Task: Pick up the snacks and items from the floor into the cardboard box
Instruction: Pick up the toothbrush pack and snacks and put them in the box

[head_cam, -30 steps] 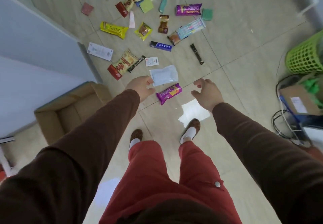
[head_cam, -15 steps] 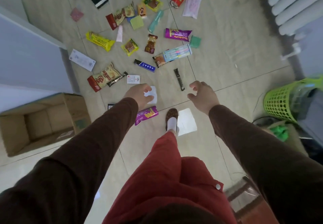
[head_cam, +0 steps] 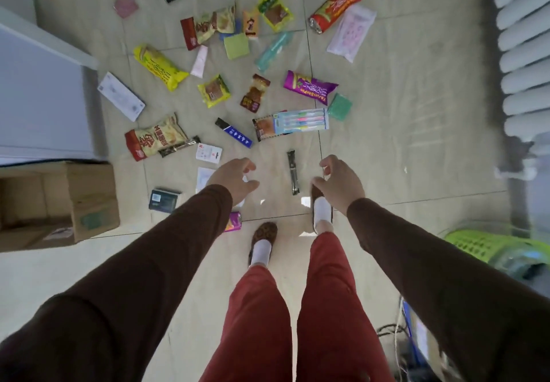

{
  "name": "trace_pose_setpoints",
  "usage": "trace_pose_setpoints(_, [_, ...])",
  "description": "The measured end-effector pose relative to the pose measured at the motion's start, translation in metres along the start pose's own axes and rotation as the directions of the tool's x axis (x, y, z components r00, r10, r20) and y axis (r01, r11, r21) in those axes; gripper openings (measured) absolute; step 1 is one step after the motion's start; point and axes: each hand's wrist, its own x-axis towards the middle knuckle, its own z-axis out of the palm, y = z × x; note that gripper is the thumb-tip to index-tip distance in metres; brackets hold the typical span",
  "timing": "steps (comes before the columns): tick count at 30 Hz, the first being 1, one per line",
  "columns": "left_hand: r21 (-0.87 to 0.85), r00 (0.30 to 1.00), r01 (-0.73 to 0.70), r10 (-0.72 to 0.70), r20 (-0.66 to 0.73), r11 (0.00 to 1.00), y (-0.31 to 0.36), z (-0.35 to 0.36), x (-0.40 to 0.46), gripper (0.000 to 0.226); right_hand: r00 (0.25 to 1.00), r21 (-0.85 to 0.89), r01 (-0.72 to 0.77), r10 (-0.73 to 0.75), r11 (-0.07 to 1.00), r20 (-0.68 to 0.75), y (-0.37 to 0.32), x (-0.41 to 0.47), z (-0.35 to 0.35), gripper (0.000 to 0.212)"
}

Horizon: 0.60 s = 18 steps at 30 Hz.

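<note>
Several snack packets and small items lie scattered on the tiled floor ahead of me. My left hand (head_cam: 233, 179) hangs with loosely curled fingers above a white packet (head_cam: 204, 176), holding nothing. A purple snack bar (head_cam: 234, 221) peeks out under my left sleeve. My right hand (head_cam: 339, 183) is also loosely curled and holds nothing, just right of a thin black stick packet (head_cam: 293, 172). The open cardboard box (head_cam: 92, 203) lies at the left edge, beside a dark card packet (head_cam: 163, 200).
A white cabinet (head_cam: 41, 98) stands at the left behind the box. A radiator (head_cam: 523, 45) lines the right wall, and a green basket (head_cam: 488, 246) with cables sits at the lower right. My two feet stand on the tiles just behind the items.
I have stepped forward toward the scattered items; both feet now show. The view has shifted, the box sliding to the left edge. Both hands stay loosely curled and hold nothing.
</note>
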Motion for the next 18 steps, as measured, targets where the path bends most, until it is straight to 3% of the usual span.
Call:
trace_pose_setpoints(8, [-0.081, 0.989, 0.123, -0.129, -0.077, 0.989, -0.011, 0.055, 0.140, 0.040, 0.982, -0.108, 0.004, 0.016, 0.994, 0.189, 0.043, 0.169, 0.038, 0.038])
trace_pose_setpoints(18, [-0.031, 0.974, 0.156, -0.159, -0.162, 0.987, -0.087, 0.110, 0.352, 0.047, 0.969, -0.220, -0.045, 0.096, 0.974, 0.227, 0.083, 0.340, 0.173, 0.050])
